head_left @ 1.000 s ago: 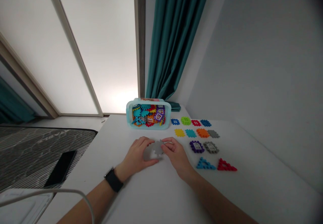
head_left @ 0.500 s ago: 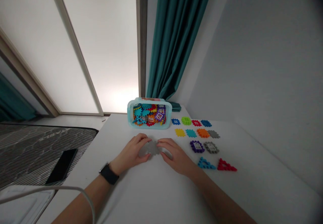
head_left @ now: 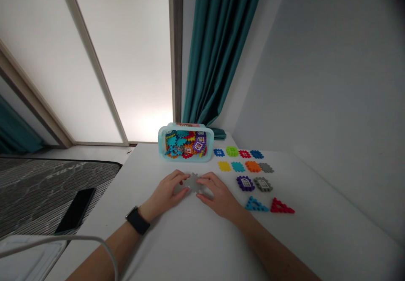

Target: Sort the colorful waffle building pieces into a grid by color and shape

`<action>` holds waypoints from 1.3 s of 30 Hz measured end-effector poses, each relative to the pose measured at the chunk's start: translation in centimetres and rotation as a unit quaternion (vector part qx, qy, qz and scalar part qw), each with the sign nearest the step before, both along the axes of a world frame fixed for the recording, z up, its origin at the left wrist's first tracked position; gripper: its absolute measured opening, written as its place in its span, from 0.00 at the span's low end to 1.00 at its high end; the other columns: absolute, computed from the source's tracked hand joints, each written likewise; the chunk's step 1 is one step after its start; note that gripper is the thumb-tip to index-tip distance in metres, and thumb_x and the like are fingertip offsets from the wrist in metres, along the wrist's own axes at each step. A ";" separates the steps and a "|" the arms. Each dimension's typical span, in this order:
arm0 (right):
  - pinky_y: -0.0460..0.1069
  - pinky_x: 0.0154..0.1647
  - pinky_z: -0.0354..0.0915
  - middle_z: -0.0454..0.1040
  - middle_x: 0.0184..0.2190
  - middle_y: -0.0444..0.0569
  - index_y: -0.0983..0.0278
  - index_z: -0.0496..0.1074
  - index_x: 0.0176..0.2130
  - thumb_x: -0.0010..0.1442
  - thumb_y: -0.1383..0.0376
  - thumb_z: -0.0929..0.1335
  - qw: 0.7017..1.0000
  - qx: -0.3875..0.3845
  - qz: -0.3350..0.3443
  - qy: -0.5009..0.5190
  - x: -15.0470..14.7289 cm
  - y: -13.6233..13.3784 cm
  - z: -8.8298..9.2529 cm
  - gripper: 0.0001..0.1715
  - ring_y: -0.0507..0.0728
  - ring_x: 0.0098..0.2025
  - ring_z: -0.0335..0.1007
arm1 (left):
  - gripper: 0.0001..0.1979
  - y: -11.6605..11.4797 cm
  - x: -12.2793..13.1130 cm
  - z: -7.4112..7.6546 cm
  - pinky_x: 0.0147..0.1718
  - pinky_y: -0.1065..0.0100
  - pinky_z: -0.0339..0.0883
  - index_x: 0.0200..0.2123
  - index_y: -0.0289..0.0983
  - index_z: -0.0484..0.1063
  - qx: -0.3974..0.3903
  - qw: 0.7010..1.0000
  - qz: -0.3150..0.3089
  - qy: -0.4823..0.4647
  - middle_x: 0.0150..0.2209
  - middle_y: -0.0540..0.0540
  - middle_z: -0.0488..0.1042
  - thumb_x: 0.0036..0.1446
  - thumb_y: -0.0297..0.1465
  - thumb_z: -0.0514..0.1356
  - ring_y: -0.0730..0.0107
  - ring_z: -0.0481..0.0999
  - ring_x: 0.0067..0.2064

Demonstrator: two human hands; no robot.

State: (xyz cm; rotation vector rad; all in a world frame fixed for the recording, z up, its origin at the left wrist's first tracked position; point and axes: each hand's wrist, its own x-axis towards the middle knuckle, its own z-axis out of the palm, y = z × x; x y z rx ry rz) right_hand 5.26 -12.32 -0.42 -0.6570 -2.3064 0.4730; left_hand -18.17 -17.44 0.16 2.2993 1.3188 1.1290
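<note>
A grey interlocking plastic piece [head_left: 192, 182] is tilted up off the white table [head_left: 196, 247], held between both hands. My left hand [head_left: 166, 192], with a dark watch on its wrist, pinches the piece's left edge. My right hand [head_left: 218, 194] grips its right edge with curled fingers. Behind them a light-blue tub [head_left: 185, 142] lies on its side, full of coloured pieces. To the right several pieces lie in rows: small squares such as an orange one [head_left: 253, 166], a purple window piece [head_left: 245, 183], a grey window piece [head_left: 262, 184], a blue triangle [head_left: 255, 205] and a red triangle [head_left: 281, 207].
A dark phone [head_left: 75, 210] lies on the striped bed [head_left: 47, 184] left of the table. A white cable [head_left: 63, 242] arcs over a white object at the bottom left. A teal curtain [head_left: 218, 49] hangs behind the tub, and a grey wall runs along the table's right side.
Both hands moved a little away from me with the grey piece and tipped it more upright. The pieces on the table and the tub have not moved.
</note>
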 end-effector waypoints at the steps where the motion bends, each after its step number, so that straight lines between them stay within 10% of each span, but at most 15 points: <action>1: 0.58 0.51 0.71 0.71 0.46 0.54 0.58 0.70 0.54 0.63 0.65 0.70 1.000 0.004 -0.004 0.006 0.0 0.0 0.0 0.19 0.61 0.49 0.70 | 0.14 0.0 0.1 -0.1 0.47 0.61 0.73 0.53 0.39 0.71 -0.001 1.000 0.004 -0.012 0.46 0.41 0.74 0.65 0.32 0.58 0.62 0.77 0.46; 25: 0.62 0.58 0.70 0.74 0.56 0.55 0.58 0.64 0.62 0.63 0.65 0.71 0.995 0.084 0.026 -0.046 0.1 -0.1 0.4 0.30 0.64 0.56 0.72 | 0.15 0.1 -0.5 0.4 0.45 0.64 0.71 0.52 0.40 0.73 -0.019 0.997 0.003 0.069 0.43 0.43 0.73 0.70 0.32 0.50 0.63 0.75 0.44; 39: 0.63 0.56 0.71 0.73 0.57 0.57 0.60 0.70 0.53 0.64 0.65 0.70 0.991 0.127 0.008 -0.038 0.1 -0.1 0.5 0.17 0.63 0.55 0.72 | 0.23 -0.4 0.1 0.5 0.48 0.56 0.71 0.50 0.39 0.67 0.049 0.993 0.029 0.106 0.50 0.40 0.71 0.54 0.35 0.69 0.55 0.74 0.49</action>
